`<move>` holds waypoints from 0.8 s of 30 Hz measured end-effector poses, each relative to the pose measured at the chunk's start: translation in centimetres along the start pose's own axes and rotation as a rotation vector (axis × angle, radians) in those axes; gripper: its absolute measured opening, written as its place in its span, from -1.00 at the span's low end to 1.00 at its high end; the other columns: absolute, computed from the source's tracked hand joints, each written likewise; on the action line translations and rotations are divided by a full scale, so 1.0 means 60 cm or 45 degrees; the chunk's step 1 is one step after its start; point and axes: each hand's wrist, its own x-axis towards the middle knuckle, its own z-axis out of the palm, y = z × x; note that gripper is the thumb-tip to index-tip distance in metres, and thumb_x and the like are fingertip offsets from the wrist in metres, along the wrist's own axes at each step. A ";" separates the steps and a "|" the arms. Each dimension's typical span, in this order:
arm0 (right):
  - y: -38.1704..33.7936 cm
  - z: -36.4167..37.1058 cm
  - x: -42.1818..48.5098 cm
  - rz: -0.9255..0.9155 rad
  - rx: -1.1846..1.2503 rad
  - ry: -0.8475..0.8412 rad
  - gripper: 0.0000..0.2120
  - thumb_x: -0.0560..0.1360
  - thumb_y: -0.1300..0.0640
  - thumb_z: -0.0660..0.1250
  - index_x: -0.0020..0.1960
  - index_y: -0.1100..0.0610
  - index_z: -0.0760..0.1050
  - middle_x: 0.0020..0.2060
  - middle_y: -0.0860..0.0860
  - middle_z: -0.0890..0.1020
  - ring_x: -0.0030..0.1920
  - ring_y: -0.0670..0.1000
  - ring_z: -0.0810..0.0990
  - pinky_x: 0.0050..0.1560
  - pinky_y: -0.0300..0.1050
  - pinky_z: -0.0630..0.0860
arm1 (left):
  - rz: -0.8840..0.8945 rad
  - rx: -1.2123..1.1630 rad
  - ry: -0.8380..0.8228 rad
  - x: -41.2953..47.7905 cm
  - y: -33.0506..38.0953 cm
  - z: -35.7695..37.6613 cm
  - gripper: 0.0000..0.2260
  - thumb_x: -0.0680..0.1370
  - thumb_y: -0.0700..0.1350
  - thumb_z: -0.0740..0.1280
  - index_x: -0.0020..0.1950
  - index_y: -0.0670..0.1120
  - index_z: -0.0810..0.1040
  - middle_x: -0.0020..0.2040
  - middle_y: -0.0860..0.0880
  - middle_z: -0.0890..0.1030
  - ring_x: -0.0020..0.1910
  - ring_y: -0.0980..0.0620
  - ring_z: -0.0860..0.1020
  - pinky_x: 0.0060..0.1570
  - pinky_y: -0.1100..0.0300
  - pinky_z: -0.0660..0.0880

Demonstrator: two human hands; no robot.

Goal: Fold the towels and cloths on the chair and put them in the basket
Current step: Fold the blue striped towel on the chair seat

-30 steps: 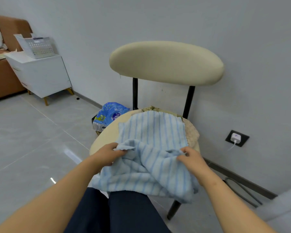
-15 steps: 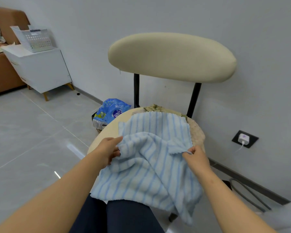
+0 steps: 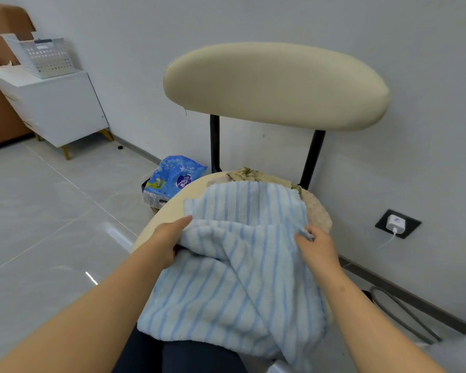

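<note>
Basket (image 3: 45, 59): white, perforated, on a low white cabinet (image 3: 59, 103) at far left, well apart from the work. Contents not readable from here.

Left hand (image 3: 170, 240): closed on the left end of the striped towel (image 3: 240, 278), with part of the fingers hidden in the cloth.

Towel: blue and white. The far half lies flat on the chair (image 3: 275, 84) seat. The near half is lifted into a ridge between the hands, and the rest drapes off the front edge.

Other cloths (image 3: 318, 214): beige and olive, showing under the towel at the seat's rear and right, none visibly folded.

Right hand (image 3: 318, 246): fingertips pinch the towel's right corner.

Judgement: early stage. The first fold of this towel is in progress. Finishing it, folding the cloths beneath and carrying everything to the basket are all left to do.
</note>
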 end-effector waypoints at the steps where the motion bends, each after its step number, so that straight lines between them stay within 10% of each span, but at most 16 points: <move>1: 0.002 -0.002 0.003 -0.011 0.000 0.008 -0.92 0.52 0.19 0.25 -0.11 0.09 0.51 -0.22 0.01 0.56 -0.15 0.04 0.53 -0.12 -0.09 0.42 | 0.009 0.059 -0.042 0.000 0.003 0.001 -0.82 0.52 -0.10 0.36 0.07 -0.09 0.45 -0.22 -0.09 0.51 -0.30 -0.02 0.47 -0.30 0.17 0.43; 6: -0.024 -0.011 0.025 -0.172 0.028 0.052 -0.77 0.53 0.24 0.22 -0.30 0.13 0.42 -0.35 -0.01 0.46 -0.30 -0.04 0.39 -0.28 -0.14 0.30 | 0.416 0.430 0.041 0.019 0.032 -0.005 -0.67 0.52 -0.31 0.22 0.15 0.08 0.43 -0.22 -0.04 0.45 -0.32 0.02 0.41 -0.31 0.19 0.40; 10: -0.057 -0.016 0.040 -0.259 0.231 0.352 -0.81 0.52 0.22 0.19 -0.23 0.04 0.46 -0.35 -0.09 0.47 -0.33 -0.11 0.39 -0.33 -0.25 0.32 | 0.822 0.442 0.209 0.036 0.053 -0.007 -0.61 0.47 -0.34 0.15 -0.19 0.14 0.59 -0.21 0.05 0.57 -0.32 0.07 0.45 -0.24 0.18 0.38; 17: -0.037 -0.006 0.089 -0.093 0.139 0.154 -0.77 0.52 0.26 0.20 -0.31 0.15 0.42 -0.34 0.02 0.46 -0.28 -0.01 0.39 -0.26 -0.15 0.31 | 0.602 0.191 0.157 0.082 0.039 -0.008 -0.86 0.47 -0.30 0.35 -0.17 -0.08 0.60 -0.31 -0.06 0.53 -0.40 0.04 0.44 -0.23 0.18 0.45; 24: -0.056 -0.004 0.123 -0.154 0.280 0.362 -0.83 0.53 0.22 0.22 -0.19 0.02 0.48 -0.32 -0.10 0.52 -0.31 -0.13 0.44 -0.32 -0.22 0.36 | 0.682 -0.016 0.164 0.107 0.059 -0.002 -0.68 0.49 -0.38 0.23 0.06 0.00 0.57 -0.15 0.01 0.52 -0.30 0.07 0.42 -0.31 0.26 0.39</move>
